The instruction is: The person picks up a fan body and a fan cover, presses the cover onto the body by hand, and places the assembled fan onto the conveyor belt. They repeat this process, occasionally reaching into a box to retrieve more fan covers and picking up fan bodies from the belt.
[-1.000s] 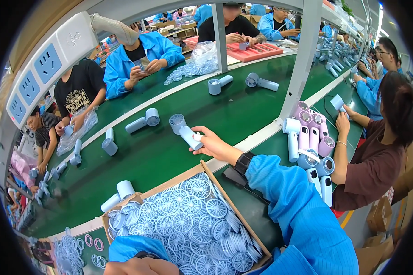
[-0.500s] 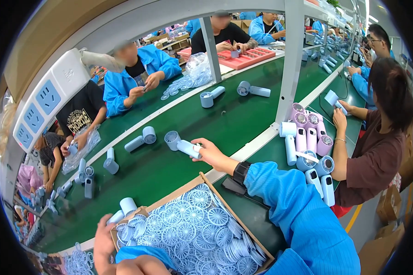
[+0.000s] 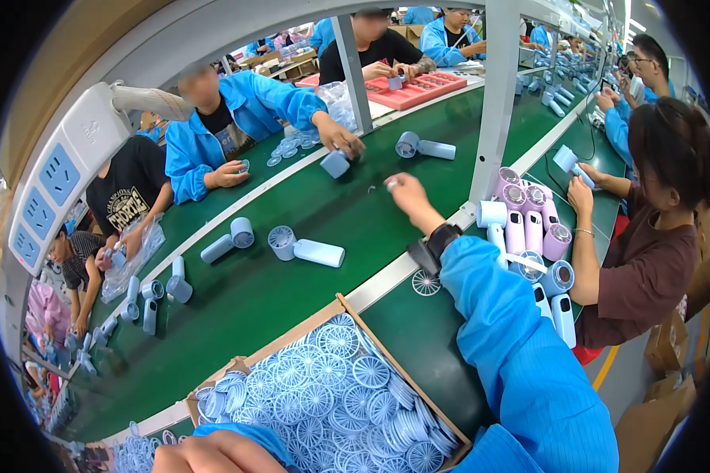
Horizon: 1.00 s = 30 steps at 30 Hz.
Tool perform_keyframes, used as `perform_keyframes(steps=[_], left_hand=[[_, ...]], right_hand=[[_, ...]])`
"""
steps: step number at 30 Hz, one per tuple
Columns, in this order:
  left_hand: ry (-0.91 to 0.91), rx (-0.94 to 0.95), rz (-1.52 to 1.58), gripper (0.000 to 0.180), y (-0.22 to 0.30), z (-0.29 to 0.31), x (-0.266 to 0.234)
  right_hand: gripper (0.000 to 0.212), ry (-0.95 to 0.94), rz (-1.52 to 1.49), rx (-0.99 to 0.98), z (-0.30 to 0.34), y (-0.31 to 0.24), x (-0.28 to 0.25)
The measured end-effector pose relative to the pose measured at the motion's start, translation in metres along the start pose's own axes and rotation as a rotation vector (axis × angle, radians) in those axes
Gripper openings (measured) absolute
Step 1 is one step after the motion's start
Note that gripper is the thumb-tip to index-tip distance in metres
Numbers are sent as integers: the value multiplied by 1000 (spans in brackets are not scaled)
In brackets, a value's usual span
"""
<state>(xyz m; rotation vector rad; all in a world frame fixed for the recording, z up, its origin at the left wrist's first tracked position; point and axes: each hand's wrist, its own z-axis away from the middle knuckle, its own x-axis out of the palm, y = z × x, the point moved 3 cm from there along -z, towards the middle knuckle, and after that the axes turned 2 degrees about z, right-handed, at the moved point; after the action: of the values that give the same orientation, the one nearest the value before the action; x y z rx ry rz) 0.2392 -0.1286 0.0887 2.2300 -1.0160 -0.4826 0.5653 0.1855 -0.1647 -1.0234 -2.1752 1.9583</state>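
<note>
My right hand (image 3: 415, 203) reaches out over the green belt, its fingers partly stretched and no fan in them; a small white spot shows at a fingertip. A black watch and a dark box-like piece (image 3: 424, 257) sit at that wrist. Left of the hand, a light-blue handheld fan (image 3: 319, 253) lies on the belt. My left hand (image 3: 213, 456) is at the lower edge, fingers curled; whatever they hold is cut off from view. Beside it stands a cardboard box (image 3: 335, 309) full of light-blue round fan grilles (image 3: 323, 394). One loose grille (image 3: 427, 284) lies below my right wrist.
Further fans (image 3: 227, 243) lie along the belt (image 3: 237, 331). Across it, a co-worker's hand (image 3: 341, 140) is on a fan head (image 3: 335, 163). A metal post (image 3: 497, 102) rises at right, near pink and blue fans (image 3: 515, 229) beside another person. A white power strip (image 3: 63, 169) hangs left.
My right hand has let go of the fan and moved up and right. My left hand has drawn back; the fan by it is gone from view. A co-worker has reached to another fan.
</note>
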Motion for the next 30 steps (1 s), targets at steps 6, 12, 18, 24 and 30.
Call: perform_keyframes(steps=[6, 12, 18, 24, 30], left_hand=[[-24, -64, 115, 21, -17, -6, -11], [-49, -95, 54, 21, -32, -6, -11], [42, -180, 125, 17, -41, -8, -12], [41, -161, 144, 13, -36, -6, -6], [138, -155, 174, 17, -14, -1, 11]], right_hand=[[59, 703, 62, 149, -51, 40, -19], [65, 857, 93, 77, -93, 58, -53], [61, 541, 485, 51, -89, 50, -53], [45, 401, 613, -24, -78, 45, -47], [39, 354, 517, -133, -44, 42, -41]])
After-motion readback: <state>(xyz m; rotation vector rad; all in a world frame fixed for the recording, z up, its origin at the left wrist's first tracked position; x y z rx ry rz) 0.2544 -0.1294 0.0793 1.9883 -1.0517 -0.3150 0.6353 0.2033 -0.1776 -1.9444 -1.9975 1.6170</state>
